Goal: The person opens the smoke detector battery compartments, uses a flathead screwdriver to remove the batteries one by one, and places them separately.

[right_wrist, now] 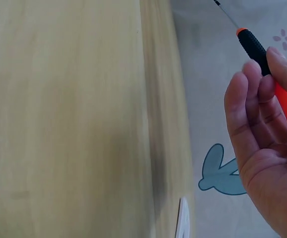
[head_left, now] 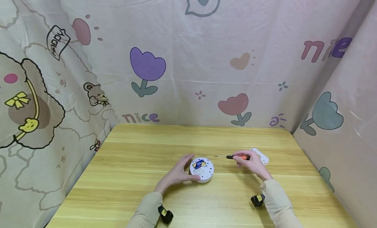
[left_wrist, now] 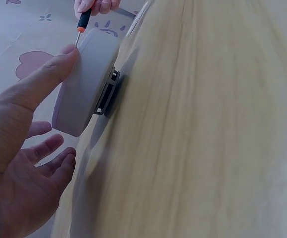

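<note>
A round white device (head_left: 202, 170) lies on the table, a blue-and-yellow patch and printed label on its upper face. In the left wrist view a dark clip-like part shows under the white device (left_wrist: 86, 82). My left hand (head_left: 176, 172) spreads around its left side. The thumb is at the device's near edge, while the other fingers look apart from it. My right hand (head_left: 248, 161) pinches a small screwdriver (right_wrist: 254, 52) by its black-and-orange handle. Its thin shaft points left toward the device, above the table and apart from it.
A white flat plate (head_left: 263, 158) with rounded ends lies on the wooden table (head_left: 132, 156), partly behind my right hand. Printed curtains (head_left: 182, 58) stand along the back and both sides. A black camera is strapped at each wrist.
</note>
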The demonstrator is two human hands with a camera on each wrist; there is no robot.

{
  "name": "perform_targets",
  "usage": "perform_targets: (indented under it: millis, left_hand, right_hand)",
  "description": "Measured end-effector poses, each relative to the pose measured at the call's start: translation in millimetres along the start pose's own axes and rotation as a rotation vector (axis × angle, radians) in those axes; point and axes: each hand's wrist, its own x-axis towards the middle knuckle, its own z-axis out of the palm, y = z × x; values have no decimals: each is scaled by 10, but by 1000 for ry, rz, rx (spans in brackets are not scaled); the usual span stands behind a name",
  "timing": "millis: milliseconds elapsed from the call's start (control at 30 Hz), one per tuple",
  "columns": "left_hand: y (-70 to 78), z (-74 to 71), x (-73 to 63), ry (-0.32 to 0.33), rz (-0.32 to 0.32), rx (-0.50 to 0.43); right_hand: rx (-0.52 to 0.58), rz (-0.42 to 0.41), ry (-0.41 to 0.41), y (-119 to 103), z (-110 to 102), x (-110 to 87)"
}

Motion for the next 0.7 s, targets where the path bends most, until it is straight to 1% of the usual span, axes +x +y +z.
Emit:
perform_targets:
  millis: [167,333,533,700]
  left_hand:
    - [-13,-2,14,-1,7,-11]
    - [-33,-8,30,1,24,-41]
    - [-39,-15,28,-13,40,-81]
    - [-19,-7,24,-19,53,-66]
  right_hand:
    - [-7,-16,-37,-41,3,5]
    - [-38,-24,-45,-70,17,7]
    - [-39,-20,-67,-108,38,17]
    - [-53,0,-88,-148,64,35]
